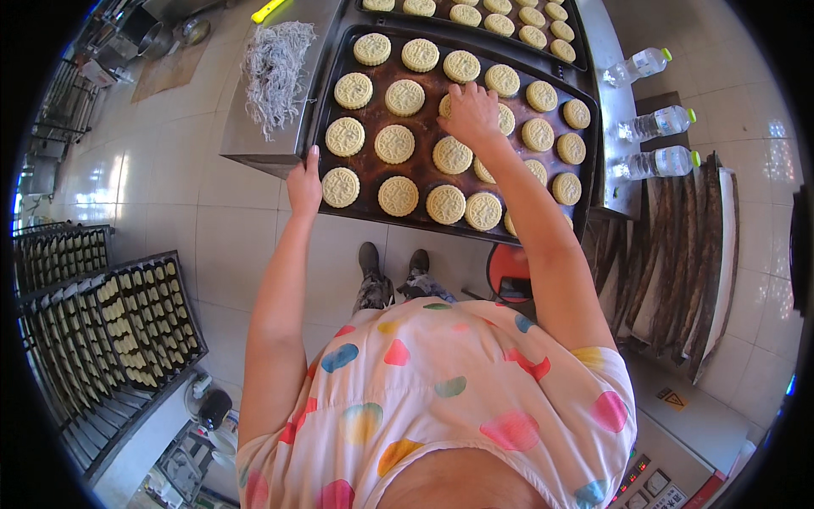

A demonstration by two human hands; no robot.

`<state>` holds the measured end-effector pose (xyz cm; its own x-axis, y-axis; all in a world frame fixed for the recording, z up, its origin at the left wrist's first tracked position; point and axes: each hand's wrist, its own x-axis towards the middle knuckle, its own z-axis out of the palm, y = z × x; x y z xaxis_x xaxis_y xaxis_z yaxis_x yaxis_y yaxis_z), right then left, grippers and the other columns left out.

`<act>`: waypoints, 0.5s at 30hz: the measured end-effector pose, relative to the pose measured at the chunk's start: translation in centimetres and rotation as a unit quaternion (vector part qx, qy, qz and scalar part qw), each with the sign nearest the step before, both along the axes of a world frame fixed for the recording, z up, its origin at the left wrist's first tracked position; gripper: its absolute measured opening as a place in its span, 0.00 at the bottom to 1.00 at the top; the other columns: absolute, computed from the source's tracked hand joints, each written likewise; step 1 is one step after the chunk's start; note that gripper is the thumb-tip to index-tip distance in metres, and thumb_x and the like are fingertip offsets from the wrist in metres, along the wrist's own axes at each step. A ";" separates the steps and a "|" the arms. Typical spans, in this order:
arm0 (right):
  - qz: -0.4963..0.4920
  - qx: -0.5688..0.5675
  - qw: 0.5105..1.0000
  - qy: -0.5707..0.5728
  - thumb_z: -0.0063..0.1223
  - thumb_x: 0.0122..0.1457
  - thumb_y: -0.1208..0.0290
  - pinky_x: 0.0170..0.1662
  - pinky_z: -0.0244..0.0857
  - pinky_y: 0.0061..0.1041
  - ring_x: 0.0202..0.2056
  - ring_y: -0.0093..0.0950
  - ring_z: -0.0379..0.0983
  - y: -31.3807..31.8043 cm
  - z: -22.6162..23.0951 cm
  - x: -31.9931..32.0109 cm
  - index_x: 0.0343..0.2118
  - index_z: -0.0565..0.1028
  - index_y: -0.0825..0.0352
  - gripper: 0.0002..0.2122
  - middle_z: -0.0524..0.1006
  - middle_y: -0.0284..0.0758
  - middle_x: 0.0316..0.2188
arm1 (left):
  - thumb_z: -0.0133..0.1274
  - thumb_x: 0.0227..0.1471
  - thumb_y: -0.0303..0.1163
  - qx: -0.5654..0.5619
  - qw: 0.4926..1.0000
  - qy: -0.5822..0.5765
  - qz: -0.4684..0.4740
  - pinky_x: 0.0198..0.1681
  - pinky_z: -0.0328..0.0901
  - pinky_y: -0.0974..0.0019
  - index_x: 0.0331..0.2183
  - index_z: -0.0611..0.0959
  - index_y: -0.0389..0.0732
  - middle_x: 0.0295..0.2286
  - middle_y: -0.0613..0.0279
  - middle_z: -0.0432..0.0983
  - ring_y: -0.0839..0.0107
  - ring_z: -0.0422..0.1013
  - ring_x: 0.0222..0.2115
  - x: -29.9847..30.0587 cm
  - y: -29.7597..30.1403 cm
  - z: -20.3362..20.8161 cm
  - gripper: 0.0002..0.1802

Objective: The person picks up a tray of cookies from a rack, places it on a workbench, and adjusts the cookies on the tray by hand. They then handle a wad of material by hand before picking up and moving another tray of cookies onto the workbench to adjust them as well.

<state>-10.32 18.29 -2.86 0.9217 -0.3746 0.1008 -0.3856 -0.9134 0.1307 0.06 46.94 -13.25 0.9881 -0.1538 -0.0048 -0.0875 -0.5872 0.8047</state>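
Observation:
A dark baking tray (pixel 373 174) bearing rows of round, pale embossed pastries (pixel 395 144) lies across the metal table, its near edge jutting out past it. My left hand (pixel 305 185) is closed on the tray's near left corner, thumb uppermost. Over the middle of the tray reaches my right hand (pixel 471 116). Its thumb and fingers curl round one pastry (pixel 444 106), most of which the hand covers. Neighbouring pastries sit close beside these fingers, and my right forearm hides parts of several others.
Beyond lies a second tray of pastries (pixel 499 25). A grey string mop head (pixel 278 75) rests on the metal table (pixel 246 140) at left. Three clear bottles (pixel 657 124) lie at right. Loaded racks (pixel 127 327) stand lower left; a red stool (pixel 500 270) is below the tray.

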 end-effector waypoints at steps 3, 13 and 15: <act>0.033 0.003 0.999 -0.039 0.60 0.40 0.56 0.43 0.56 0.36 0.40 0.33 0.67 0.0 -0.1 -0.3 0.38 0.70 0.64 0.23 0.71 0.39 0.36 | 0.40 0.51 0.56 0.008 1.000 0.008 -0.007 0.36 0.60 0.52 0.27 0.77 0.26 0.25 0.34 0.71 0.42 0.68 0.32 0.3 0.0 0.0 0.36; 0.191 0.113 0.957 -0.187 0.57 0.43 0.59 0.36 0.60 0.31 0.33 0.33 0.67 7.6 0.9 -6.2 0.30 0.70 0.65 0.16 0.69 0.37 0.27 | 0.38 0.51 0.58 0.047 0.999 0.016 -0.008 0.36 0.61 0.51 0.25 0.77 0.27 0.25 0.35 0.72 0.42 0.68 0.32 0.2 0.1 0.6 0.37; 0.171 0.129 0.968 -0.129 0.56 0.43 0.55 0.36 0.59 0.31 0.33 0.33 0.66 10.5 0.7 -7.1 0.31 0.70 0.65 0.19 0.68 0.37 0.27 | 0.38 0.51 0.58 0.051 0.999 0.008 -0.004 0.36 0.61 0.51 0.25 0.78 0.27 0.24 0.35 0.72 0.42 0.68 0.31 0.2 0.0 0.7 0.37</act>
<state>-17.41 28.80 -2.13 0.9529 -0.0961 0.2877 -0.0449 -0.9827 -0.1794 0.22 46.94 -12.57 0.9867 -0.1587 -0.0356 -0.0802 -0.6652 0.7424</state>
